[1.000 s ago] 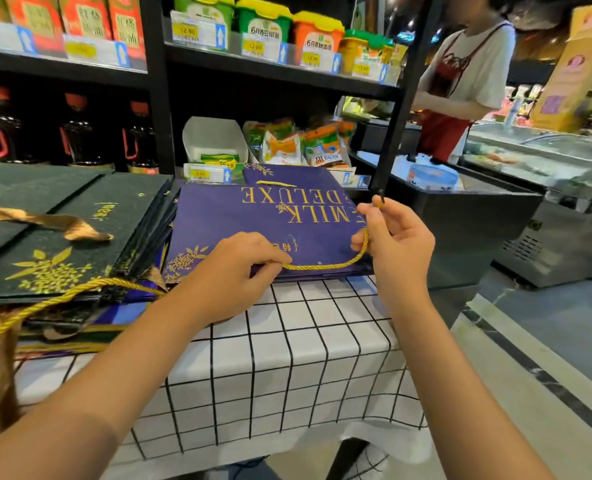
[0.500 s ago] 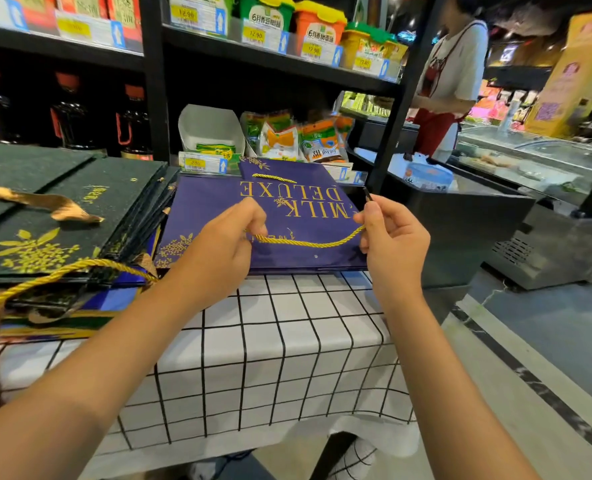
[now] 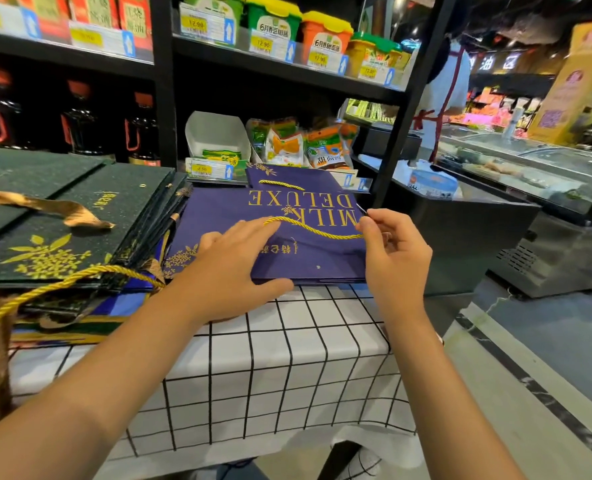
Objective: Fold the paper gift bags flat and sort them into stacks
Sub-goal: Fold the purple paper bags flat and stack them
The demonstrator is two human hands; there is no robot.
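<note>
Nearest us, the table (image 3: 287,368) under its white cloth with a black grid carries the work. Our left hand (image 3: 232,268) lies flat with straight fingers on the folded purple paper gift bag printed "MILK DELUXE" (image 3: 305,251), which rests at the table's far edge, and we judge it presses the bag down so the creases hold. Our right hand (image 3: 391,251) pinches one end of the bag's twisted gold cord handle (image 3: 308,228) at the bag's right edge, likely to lay it across the face so it will not bulge. To the left sits a stack of flat dark green gift bags with gold leaf print (image 3: 65,230), sorted apart by colour. Beyond stand black store shelves (image 3: 280,71).
</note>
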